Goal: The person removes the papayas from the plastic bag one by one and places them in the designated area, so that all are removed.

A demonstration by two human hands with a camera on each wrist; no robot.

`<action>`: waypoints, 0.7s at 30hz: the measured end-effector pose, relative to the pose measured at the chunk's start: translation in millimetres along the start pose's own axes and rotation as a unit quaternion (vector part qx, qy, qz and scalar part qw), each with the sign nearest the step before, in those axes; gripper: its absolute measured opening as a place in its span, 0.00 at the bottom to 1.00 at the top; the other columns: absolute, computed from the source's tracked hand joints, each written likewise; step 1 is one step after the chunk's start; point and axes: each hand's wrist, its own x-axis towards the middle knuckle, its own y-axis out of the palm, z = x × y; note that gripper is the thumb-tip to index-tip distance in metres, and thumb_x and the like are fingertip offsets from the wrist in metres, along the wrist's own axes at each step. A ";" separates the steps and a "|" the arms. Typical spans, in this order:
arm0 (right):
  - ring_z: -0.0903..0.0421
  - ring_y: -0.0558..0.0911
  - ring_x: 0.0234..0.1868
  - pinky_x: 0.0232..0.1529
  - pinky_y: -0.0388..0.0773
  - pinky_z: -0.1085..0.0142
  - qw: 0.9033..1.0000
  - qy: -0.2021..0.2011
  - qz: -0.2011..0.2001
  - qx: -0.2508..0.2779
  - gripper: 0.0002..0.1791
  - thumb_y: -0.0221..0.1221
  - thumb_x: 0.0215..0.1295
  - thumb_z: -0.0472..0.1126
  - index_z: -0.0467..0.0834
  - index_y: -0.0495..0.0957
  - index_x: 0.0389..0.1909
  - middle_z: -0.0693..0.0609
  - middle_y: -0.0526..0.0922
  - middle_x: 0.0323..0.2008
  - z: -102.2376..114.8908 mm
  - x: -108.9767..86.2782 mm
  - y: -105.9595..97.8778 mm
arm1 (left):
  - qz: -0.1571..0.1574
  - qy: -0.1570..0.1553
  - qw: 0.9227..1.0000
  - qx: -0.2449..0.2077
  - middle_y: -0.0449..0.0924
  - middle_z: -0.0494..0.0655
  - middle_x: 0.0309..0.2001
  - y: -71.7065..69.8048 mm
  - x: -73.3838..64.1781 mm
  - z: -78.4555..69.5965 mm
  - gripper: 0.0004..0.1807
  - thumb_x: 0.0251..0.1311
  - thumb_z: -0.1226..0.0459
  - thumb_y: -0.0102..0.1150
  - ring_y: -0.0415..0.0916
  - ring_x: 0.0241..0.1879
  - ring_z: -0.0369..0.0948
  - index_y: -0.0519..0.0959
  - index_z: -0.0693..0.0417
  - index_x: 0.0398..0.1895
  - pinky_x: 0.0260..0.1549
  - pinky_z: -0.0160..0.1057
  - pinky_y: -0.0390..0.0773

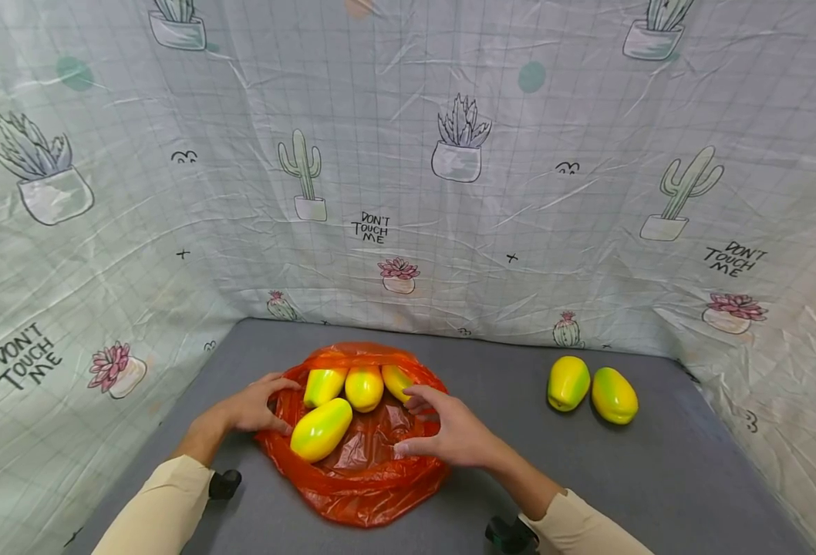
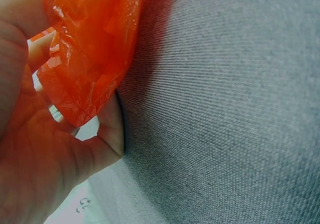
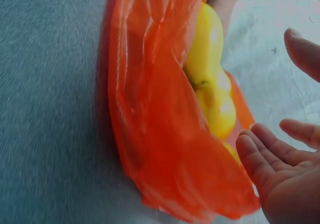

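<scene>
A thin red plastic bag (image 1: 373,501) lies with its mouth spread wide. Inside it are several glossy yellow-green fruits, long like papayas, the nearest fruit (image 1: 321,430) resting by the left rim. My left hand (image 1: 251,405) touches that rim, thumb and fingers well apart; in the left wrist view a fold of the bag (image 2: 95,48) hangs across its fingers. Over the bag's right side, my right hand (image 1: 453,432) has thumb and fingers spread, fingertips close to the rightmost fruit (image 1: 396,382). Nothing sits between its fingers in the right wrist view.
Two more yellow-green fruits, a left one (image 1: 568,383) and a right one (image 1: 615,395), lie side by side at the right on the grey table (image 1: 658,478). A cactus-print cloth (image 1: 408,154) hangs along the back and sides of the table.
</scene>
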 end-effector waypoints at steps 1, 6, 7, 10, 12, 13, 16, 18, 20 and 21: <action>0.46 0.80 0.64 0.66 0.77 0.44 1.000 0.002 0.001 0.001 0.47 0.74 0.59 0.58 0.42 0.67 0.74 0.42 0.81 0.63 0.6 1.3 2.2 | 0.000 0.003 1.000 0.003 0.57 0.69 0.76 0.4 0.2 -0.4 0.43 0.46 0.53 0.81 0.57 0.71 0.72 0.75 0.51 0.67 0.66 0.75 0.66; 0.45 0.80 0.62 0.66 0.77 0.45 1.000 0.003 0.003 0.011 0.44 0.73 0.61 0.56 0.43 0.68 0.74 0.42 0.81 0.62 4.9 8.8 11.6 | -0.002 0.014 1.000 0.009 0.57 0.70 0.75 1.1 1.8 -1.5 0.43 0.46 0.54 0.81 0.58 0.70 0.72 0.75 0.52 0.67 0.65 0.75 0.67; 0.44 0.80 0.62 0.66 0.77 0.45 1.000 0.000 0.004 0.014 0.44 0.73 0.61 0.55 0.43 0.68 0.74 0.41 0.80 0.62 6.0 10.5 13.5 | -0.002 0.012 1.000 0.008 0.57 0.70 0.75 0.8 1.8 -1.1 0.43 0.46 0.54 0.81 0.58 0.71 0.71 0.74 0.52 0.67 0.65 0.75 0.67; 0.42 0.80 0.62 0.66 0.77 0.44 1.000 -0.005 0.003 0.030 0.43 0.73 0.62 0.52 0.41 0.68 0.73 0.40 0.80 0.61 8.3 14.7 19.5 | -0.001 0.007 1.000 0.009 0.56 0.70 0.76 0.1 2.4 -0.2 0.43 0.46 0.53 0.81 0.57 0.71 0.72 0.74 0.51 0.68 0.65 0.75 0.67; 0.41 0.80 0.62 0.66 0.77 0.44 0.999 -0.007 0.005 0.037 0.43 0.73 0.63 0.51 0.39 0.67 0.74 0.39 0.80 0.62 8.5 17.0 23.7 | 0.000 0.003 1.000 0.009 0.56 0.70 0.76 0.4 3.0 0.6 0.44 0.46 0.52 0.81 0.56 0.71 0.72 0.74 0.51 0.68 0.65 0.76 0.66; 0.41 0.80 0.62 0.66 0.77 0.44 0.999 -0.005 0.004 0.036 0.44 0.73 0.63 0.51 0.39 0.67 0.74 0.39 0.79 0.62 8.4 18.0 25.9 | 0.000 0.002 1.000 0.009 0.55 0.70 0.76 0.8 3.1 0.6 0.44 0.46 0.52 0.81 0.56 0.71 0.72 0.74 0.51 0.68 0.65 0.76 0.66; 0.42 0.80 0.62 0.65 0.78 0.45 0.999 0.001 0.001 0.035 0.45 0.73 0.62 0.53 0.39 0.66 0.74 0.39 0.79 0.62 8.3 21.5 32.4 | 0.001 0.000 1.000 0.010 0.55 0.70 0.76 1.9 2.6 0.3 0.44 0.46 0.52 0.81 0.56 0.71 0.72 0.74 0.51 0.68 0.65 0.76 0.66; 0.43 0.80 0.62 0.65 0.79 0.47 0.999 0.007 -0.005 0.032 0.46 0.74 0.61 0.54 0.39 0.66 0.74 0.40 0.79 0.62 8.3 24.1 37.4 | 0.001 0.000 1.000 0.010 0.55 0.70 0.76 2.0 1.5 -0.2 0.43 0.46 0.53 0.81 0.56 0.71 0.72 0.74 0.51 0.68 0.65 0.77 0.65; 0.44 0.80 0.61 0.64 0.79 0.49 0.999 0.013 -0.009 0.032 0.46 0.74 0.60 0.54 0.39 0.67 0.74 0.40 0.80 0.62 8.4 26.8 42.7 | 0.001 0.002 1.000 0.012 0.55 0.71 0.76 1.8 0.2 -0.7 0.43 0.46 0.53 0.81 0.56 0.71 0.73 0.74 0.52 0.68 0.64 0.77 0.65; 0.44 0.80 0.61 0.64 0.79 0.50 0.999 0.016 -0.009 0.032 0.45 0.74 0.60 0.54 0.39 0.67 0.74 0.41 0.80 0.62 8.5 28.1 45.6 | 0.001 -0.001 1.000 0.010 0.55 0.71 0.76 1.8 -0.7 -0.9 0.43 0.46 0.53 0.81 0.56 0.71 0.73 0.74 0.52 0.68 0.64 0.77 0.65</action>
